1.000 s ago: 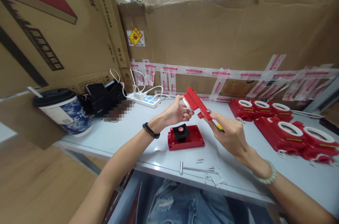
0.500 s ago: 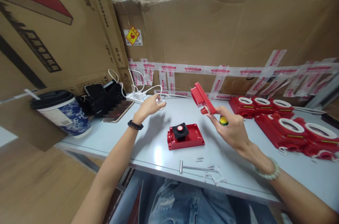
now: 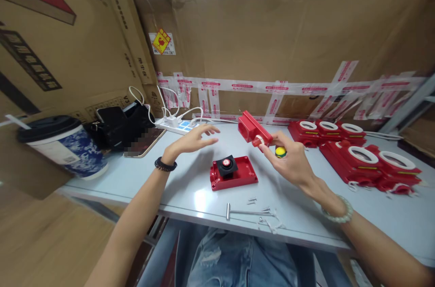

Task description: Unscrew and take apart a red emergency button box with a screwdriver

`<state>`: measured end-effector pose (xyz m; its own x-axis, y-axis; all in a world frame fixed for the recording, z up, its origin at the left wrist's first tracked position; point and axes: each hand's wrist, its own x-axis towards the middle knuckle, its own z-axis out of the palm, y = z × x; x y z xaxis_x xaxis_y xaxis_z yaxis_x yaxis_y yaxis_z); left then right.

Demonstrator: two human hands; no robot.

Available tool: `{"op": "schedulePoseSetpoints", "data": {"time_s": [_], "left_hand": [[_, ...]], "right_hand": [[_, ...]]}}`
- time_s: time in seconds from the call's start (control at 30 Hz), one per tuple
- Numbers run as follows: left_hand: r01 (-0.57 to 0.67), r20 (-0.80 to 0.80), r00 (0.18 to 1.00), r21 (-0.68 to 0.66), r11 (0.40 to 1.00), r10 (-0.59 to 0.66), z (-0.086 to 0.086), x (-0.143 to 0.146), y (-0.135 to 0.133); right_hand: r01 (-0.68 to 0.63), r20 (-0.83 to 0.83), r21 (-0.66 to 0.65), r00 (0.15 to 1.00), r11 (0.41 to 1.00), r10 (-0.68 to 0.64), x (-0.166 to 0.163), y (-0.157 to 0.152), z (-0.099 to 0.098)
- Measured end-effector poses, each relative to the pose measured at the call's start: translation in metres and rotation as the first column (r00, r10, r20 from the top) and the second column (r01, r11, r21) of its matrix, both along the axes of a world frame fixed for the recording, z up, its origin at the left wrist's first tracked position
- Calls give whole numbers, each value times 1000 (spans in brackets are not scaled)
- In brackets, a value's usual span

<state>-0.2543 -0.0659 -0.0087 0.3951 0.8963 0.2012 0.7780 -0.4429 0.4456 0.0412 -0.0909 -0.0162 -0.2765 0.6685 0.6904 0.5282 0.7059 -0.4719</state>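
My right hand [image 3: 292, 160] grips a red plastic housing [image 3: 249, 128], tilted in the air above the table. A white ring shows at the round red stub near my thumb. My left hand [image 3: 194, 140] is raised to the left of the housing, fingers apart, with nothing visible in it. Between and below the hands lies a shallow red tray-shaped half [image 3: 243, 182], and on its left part rests a black square part [image 3: 227, 167] with a round red-and-white centre. Close to my right palm is a yellow-and-green round thing [image 3: 280, 152]; whether I touch it is hidden.
Near the front edge lie a T-handled tool [image 3: 244, 212] and several screws [image 3: 252, 200]. Red housings [image 3: 353, 160] with white rings stand at right. A power strip [image 3: 183, 126], a phone [image 3: 146, 143], a black bag [image 3: 118, 126] and a lidded cup [image 3: 73, 149] are at left.
My left hand has opened from a curled, pinched shape, its fingers now extended. The housing in my right hand has turned and dropped slightly. The camera view has shifted a little.
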Motion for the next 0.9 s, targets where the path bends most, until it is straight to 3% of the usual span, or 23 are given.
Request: {"op": "schedulePoseSetpoints", "data": {"time_s": [0.07, 0.13, 0.33, 0.53, 0.6, 0.7, 0.83, 0.9], "left_hand": [[176, 51, 984, -89, 980, -172, 5, 17, -11], [259, 39, 966, -159, 953, -256, 6, 29, -19], [261, -45, 962, -152, 953, -270, -4, 38, -19], [286, 16, 958, -158, 945, -287, 7, 37, -20], [231, 33, 973, -127, 965, -229, 14, 26, -19], [26, 16, 1000, -69, 997, -25, 15, -4, -10], [-255, -232, 949, -174, 951, 212, -2, -47, 10], [-301, -273, 930, -187, 935, 245, -12, -60, 18]], "right_hand": [[25, -45, -102, 999, 994, -30, 3, 1, 6], [62, -60, -205, 995, 977, -76, 8, 3, 13], [74, -84, -428, 989, 901, -122, 24, 9, 27], [83, -53, -437, 992, 896, -118, 23, 9, 26], [91, -50, -440, 991, 893, -126, 22, 8, 27], [97, -46, -438, 990, 894, -130, 23, 8, 28], [97, -25, -437, 993, 894, -120, 23, 8, 27], [98, -21, -439, 993, 893, -119, 22, 8, 25]]}}
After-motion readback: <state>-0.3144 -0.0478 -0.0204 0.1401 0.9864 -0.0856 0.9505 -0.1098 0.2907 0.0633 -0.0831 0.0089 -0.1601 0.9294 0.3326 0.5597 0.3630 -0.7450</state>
